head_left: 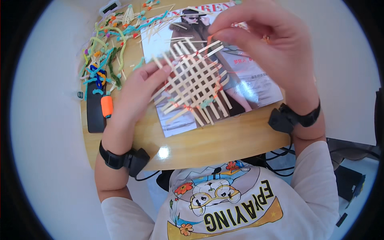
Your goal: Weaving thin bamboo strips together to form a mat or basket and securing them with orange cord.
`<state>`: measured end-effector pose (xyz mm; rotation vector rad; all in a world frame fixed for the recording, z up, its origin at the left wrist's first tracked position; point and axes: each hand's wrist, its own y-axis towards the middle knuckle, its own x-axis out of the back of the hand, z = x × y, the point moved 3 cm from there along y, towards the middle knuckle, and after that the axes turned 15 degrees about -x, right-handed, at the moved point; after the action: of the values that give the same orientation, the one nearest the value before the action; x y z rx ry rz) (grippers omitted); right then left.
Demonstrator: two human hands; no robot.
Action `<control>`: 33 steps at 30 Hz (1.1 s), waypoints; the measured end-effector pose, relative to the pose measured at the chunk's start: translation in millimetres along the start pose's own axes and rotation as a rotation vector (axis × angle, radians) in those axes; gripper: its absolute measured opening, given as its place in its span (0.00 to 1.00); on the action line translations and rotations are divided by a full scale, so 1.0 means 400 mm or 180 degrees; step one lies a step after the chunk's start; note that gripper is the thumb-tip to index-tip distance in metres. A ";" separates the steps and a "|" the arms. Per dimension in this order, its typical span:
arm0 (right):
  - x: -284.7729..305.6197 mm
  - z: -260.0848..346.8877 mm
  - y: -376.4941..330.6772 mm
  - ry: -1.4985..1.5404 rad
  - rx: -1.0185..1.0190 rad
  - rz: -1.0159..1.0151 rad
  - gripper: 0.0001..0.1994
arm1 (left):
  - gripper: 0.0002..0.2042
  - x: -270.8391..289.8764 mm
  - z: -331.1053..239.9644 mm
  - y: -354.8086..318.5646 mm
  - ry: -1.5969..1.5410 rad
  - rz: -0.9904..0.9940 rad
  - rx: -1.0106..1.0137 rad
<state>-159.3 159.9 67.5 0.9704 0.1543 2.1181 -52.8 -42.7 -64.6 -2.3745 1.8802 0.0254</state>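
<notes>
The left hand (138, 90) is gripping the left edge of a woven stick mat (199, 78) between thumb and fingers, and the mat is sitting above a magazine (260, 86) on the tabletop (208, 148). The right hand (276, 44) is pinching an orange thread (209, 41) between thumb and forefinger, near the mat's upper right edge. An orange spool (107, 106) is resting beside a dark case (95, 118), below a pile of colourful fuzzy wires (113, 60).
</notes>
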 end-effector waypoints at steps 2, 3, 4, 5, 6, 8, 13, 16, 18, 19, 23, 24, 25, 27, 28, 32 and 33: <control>-0.054 -0.006 0.002 -0.0144 0.0353 0.0070 0.05 | 0.20 0.010 -0.010 0.005 0.0277 0.0158 -0.0303; -0.061 -0.014 -0.002 -0.0007 0.0237 0.0112 0.05 | 0.20 0.016 -0.012 0.005 0.0271 0.0156 -0.0272; -0.067 -0.022 -0.004 0.0133 0.0121 0.0148 0.05 | 0.20 0.028 -0.017 0.005 0.0773 0.0028 -0.0325; -0.071 -0.031 -0.009 0.0274 0.0005 0.0180 0.05 | 0.21 0.038 -0.023 0.003 0.1284 -0.0108 -0.0354; -0.072 -0.035 -0.014 -0.0081 0.0081 0.0195 0.04 | 0.19 0.039 -0.032 0.000 0.1709 -0.0226 -0.0635; -0.082 -0.047 -0.024 -0.0423 0.0129 0.0241 0.04 | 0.17 0.032 -0.040 -0.006 0.1841 -0.0309 -0.0789; -0.132 -0.077 -0.034 -0.0244 0.0739 0.0033 0.04 | 0.11 -0.027 -0.055 -0.031 0.1281 -0.0025 -0.1613; -0.156 -0.082 -0.045 -0.0288 0.1175 -0.0276 0.06 | 0.10 -0.051 -0.052 -0.043 0.1197 0.0147 -0.1795; -0.166 -0.083 -0.050 -0.0240 0.1328 -0.0387 0.07 | 0.09 -0.053 -0.051 -0.047 0.1143 0.0157 -0.1824; -0.167 -0.084 -0.051 -0.0204 0.1338 -0.0393 0.07 | 0.09 -0.051 -0.050 -0.047 0.1089 0.0163 -0.1819; -0.166 -0.085 -0.054 -0.0267 0.1526 -0.0364 0.07 | 0.09 -0.041 -0.052 -0.035 0.1249 0.0247 -0.1806; -0.167 -0.088 -0.053 -0.0330 0.1522 -0.0290 0.07 | 0.09 -0.040 -0.052 -0.032 0.1277 0.0288 -0.1783; -0.169 -0.090 -0.053 -0.0363 0.1520 -0.0255 0.07 | 0.08 -0.039 -0.052 -0.030 0.1362 0.0289 -0.1726; -0.172 -0.095 -0.052 -0.0388 0.1528 -0.0232 0.07 | 0.08 -0.041 -0.047 -0.035 0.1082 0.0165 -0.1626; -0.176 -0.097 -0.051 -0.0384 0.1533 -0.0238 0.07 | 0.08 -0.040 -0.044 -0.037 0.0843 0.0036 -0.1533; -0.177 -0.106 -0.053 -0.0100 0.1455 -0.0301 0.07 | 0.07 -0.050 -0.044 -0.039 0.1115 0.0088 -0.1798; -0.177 -0.107 -0.054 -0.0231 0.1394 -0.0123 0.06 | 0.07 -0.052 -0.046 -0.039 0.1301 0.0175 -0.1872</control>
<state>-147.1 133.4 -12.8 1.2808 0.6147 2.0504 -43.6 -20.9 -43.3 -2.8776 2.3919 0.1224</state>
